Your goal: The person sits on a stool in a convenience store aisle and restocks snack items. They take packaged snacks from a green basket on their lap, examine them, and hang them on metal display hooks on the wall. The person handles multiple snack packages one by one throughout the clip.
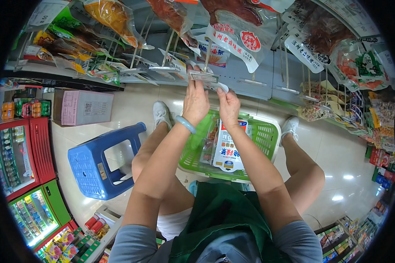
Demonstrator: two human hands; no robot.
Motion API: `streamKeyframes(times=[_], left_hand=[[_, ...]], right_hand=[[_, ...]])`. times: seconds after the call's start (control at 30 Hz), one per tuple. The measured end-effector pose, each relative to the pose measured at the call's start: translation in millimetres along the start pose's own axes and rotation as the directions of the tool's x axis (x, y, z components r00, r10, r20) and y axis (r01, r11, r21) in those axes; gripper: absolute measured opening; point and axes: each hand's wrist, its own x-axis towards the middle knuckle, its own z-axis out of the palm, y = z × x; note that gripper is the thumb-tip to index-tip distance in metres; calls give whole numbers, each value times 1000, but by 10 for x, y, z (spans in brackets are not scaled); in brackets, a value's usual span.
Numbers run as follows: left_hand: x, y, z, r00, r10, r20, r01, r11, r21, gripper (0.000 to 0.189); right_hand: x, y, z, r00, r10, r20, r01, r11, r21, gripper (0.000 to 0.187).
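My left hand (196,102), with a pale bangle at its wrist, reaches up to a clear price-tag holder (204,77) at the end of a shelf hook, its fingers behind and around the holder. My right hand (229,107) pinches the white edge of a flat snack package (221,88) between thumb and fingers, just right of the holder. Most of that package is hidden. Behind the hook hangs a blue-and-white snack packet (214,54). Below my hands a green plastic basket (265,144) holds a white snack packet (228,148) and other clear-wrapped packs.
Bagged meats (174,19) hang on hooks along the grey shelf. A blue plastic stool (89,164) stands on the tiled floor at the left, with a pink-and-white carton (87,107) beyond it. Drink coolers (41,148) line the far left; more packed snacks (319,98) hang at the right.
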Motion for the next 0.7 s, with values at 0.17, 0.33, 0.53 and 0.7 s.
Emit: streamKeyframes(times=[0.17,0.33,0.53,0.7], left_hand=[[-15,0,17,999,17,-32,-17,1000,4,75],[-31,40,18,1000,-7,-4,7,1000,-24,76],[-92,73,96,1000,-29,-7,29,999,-32,79],[-65,103,76,999,-35,-9,35,999,-37,79]], right_hand=[[44,-87,-5,983,-184,-15,180,975,-131,25],[95,-118,-50,971,-236,-47,227,962,-149,21],[60,-104,-106,920,-391,-11,380,901,-207,16],[121,-161,-119,954,-296,-39,286,943,-168,17]])
